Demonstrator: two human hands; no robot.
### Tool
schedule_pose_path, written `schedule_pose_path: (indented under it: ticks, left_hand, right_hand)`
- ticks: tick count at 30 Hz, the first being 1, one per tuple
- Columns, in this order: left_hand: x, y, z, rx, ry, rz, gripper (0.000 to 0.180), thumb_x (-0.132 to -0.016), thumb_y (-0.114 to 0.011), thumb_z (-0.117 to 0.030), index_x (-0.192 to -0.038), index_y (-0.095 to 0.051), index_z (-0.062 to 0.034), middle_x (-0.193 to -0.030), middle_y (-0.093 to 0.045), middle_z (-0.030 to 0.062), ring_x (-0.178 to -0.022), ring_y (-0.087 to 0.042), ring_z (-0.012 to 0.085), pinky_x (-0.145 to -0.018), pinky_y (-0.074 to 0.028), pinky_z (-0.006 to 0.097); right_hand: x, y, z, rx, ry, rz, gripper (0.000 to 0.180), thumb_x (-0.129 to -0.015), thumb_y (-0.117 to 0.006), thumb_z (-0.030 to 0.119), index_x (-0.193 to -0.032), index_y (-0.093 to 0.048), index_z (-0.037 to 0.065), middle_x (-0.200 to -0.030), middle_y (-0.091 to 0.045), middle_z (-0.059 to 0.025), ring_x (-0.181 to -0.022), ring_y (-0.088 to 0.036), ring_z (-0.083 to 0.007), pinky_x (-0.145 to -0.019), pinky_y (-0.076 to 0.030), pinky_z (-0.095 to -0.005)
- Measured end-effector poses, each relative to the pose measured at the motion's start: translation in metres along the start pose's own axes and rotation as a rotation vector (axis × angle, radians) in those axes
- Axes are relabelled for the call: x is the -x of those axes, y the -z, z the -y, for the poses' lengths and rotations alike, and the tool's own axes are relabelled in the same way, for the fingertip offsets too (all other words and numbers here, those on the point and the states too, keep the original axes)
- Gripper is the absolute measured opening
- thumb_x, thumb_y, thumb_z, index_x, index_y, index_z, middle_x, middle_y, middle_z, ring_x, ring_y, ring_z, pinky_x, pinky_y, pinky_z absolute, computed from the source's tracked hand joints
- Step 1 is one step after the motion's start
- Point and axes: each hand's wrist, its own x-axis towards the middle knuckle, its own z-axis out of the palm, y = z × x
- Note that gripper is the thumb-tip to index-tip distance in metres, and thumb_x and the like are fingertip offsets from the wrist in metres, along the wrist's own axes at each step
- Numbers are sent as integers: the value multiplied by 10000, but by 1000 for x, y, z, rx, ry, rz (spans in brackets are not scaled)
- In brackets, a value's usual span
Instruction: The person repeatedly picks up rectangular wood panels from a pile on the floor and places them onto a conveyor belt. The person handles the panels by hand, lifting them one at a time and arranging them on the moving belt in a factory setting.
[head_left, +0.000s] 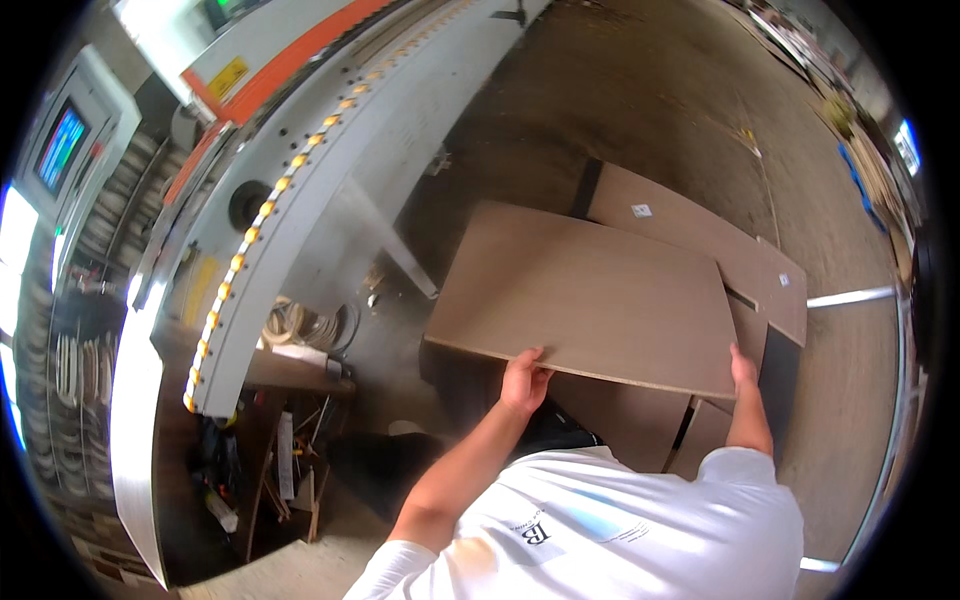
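- A long grey machine (300, 200) is seen at the left;
- The brown board (590, 295) is lifted off the stack (700, 235), not yet set down;
- Its near edge is gripped by the left hand (524, 380) and right hand (742, 368), fingers closed around it.

**Browns, greys and one orange stripe**

The held board (585, 300) is plain matte tan-brown with a paler raw edge — the boards beneath it (700, 235) share the same brown, each with a small white sticker, and dark, near-black edges show between them. The machine (330, 170) is light grey with an orange-red stripe, a row of yellow-and-black rollers, and yellow labels. Its screen (60, 150) glows blue and green. The floor (640, 90) is dull grey-brown — the shirt (620, 530) is white.
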Motion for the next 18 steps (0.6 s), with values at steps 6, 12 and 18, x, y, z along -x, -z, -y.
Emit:
schedule_pose_path:
  ticks: [6, 12, 18]
  left_hand:
    - [39, 12, -18, 17, -64, 144, 213, -935, -697, -126, -1140, -678, -72, -1123, -721, 70, -1078, -693, 234, -952, -555, 377]
    - [126, -8, -69, -149, -255, 232, 450, -859, -734, -73, -1292, -618, -42, -1190, -689, 92, -1152, -662, 267, -1022, -530, 430]
    - [179, -7, -128, -176, -533, 191, 508, -798, -734, -97, -1291, -626, -35, -1175, -692, 116, -1129, -674, 304, -966, -563, 463]
  right_hand:
    - [54, -29, -50, -497, 27, -8, 691, -1013, -613, 505, -1405, -619, -64, -1432, -650, -175, -1322, -611, -311, -1114, -462, -433]
    - [120, -43, -67, -979, -76, 280, 649, -993, -599, 513, -1365, -641, -17, -1320, -683, -125, -1195, -661, -292, -1014, -527, -440]
    - [201, -50, 16, -1114, -38, 409, 631, -965, -607, 542, -1337, -649, 34, -1280, -681, -96, -1153, -653, -270, -988, -532, -455]
